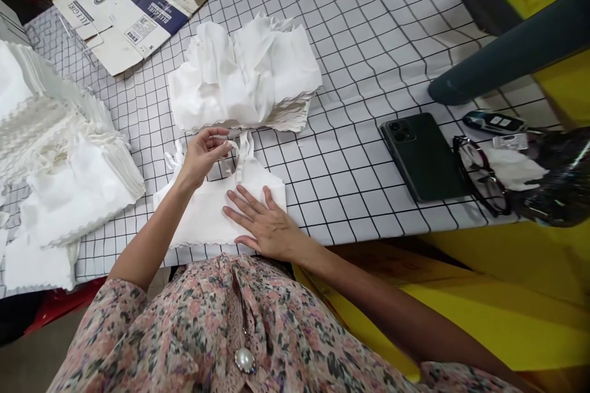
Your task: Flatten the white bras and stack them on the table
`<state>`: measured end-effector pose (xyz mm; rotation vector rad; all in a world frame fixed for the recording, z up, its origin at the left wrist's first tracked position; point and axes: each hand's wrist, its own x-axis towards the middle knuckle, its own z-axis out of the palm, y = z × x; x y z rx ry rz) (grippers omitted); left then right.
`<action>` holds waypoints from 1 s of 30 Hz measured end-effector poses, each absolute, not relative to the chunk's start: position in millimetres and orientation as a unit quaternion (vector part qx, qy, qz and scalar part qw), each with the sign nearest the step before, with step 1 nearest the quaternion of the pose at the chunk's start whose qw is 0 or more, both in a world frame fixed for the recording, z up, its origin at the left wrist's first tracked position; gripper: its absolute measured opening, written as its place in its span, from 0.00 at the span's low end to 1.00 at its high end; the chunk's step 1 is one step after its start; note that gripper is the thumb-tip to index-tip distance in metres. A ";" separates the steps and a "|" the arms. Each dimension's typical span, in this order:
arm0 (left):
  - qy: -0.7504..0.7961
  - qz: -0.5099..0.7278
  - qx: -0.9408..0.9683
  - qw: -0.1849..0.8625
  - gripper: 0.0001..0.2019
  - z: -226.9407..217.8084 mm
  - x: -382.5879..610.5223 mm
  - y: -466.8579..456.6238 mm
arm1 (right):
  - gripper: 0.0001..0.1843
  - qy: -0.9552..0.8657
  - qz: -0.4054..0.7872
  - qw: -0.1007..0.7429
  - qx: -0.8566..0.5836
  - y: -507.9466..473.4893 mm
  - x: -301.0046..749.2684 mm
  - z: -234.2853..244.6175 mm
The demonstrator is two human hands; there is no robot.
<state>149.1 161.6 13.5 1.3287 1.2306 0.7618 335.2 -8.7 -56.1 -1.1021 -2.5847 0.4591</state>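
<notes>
A small white strappy top lies spread at the table's near edge, its straps pointing away from me. My left hand is closed at the neckline, with a thin white strap pinched between thumb and fingers. Fingers spread, my right hand rests flat on the lower right part of the top. Just beyond my left hand sits a stack of similar white tops, its lower layers showing at the front right.
A larger pile of white tops covers the table's left side. Flattened cardboard lies at the back left. On the right are a dark phone, glasses, a key fob, a black plastic bag and a dark post.
</notes>
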 end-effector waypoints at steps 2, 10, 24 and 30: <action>0.544 0.297 0.657 0.429 0.09 7.7 149.7 165.4 | 0.39 -0.899 0.155 0.145 -0.383 -8.8 335.1 -56.0; 0.628 0.142 0.748 0.163 0.14 2.9 148.3 170.0 | 0.39 -0.897 0.156 0.152 -0.384 -8.5 334.4 -54.2; 0.498 0.341 0.616 0.507 0.14 -1.8 153.7 185.2 | 0.39 -0.895 0.162 0.150 -0.387 -9.6 333.9 -56.4; 0.508 0.349 0.598 0.512 0.11 -19.1 152.6 184.0 | 0.30 -0.861 0.197 0.236 -0.406 4.4 348.2 -46.9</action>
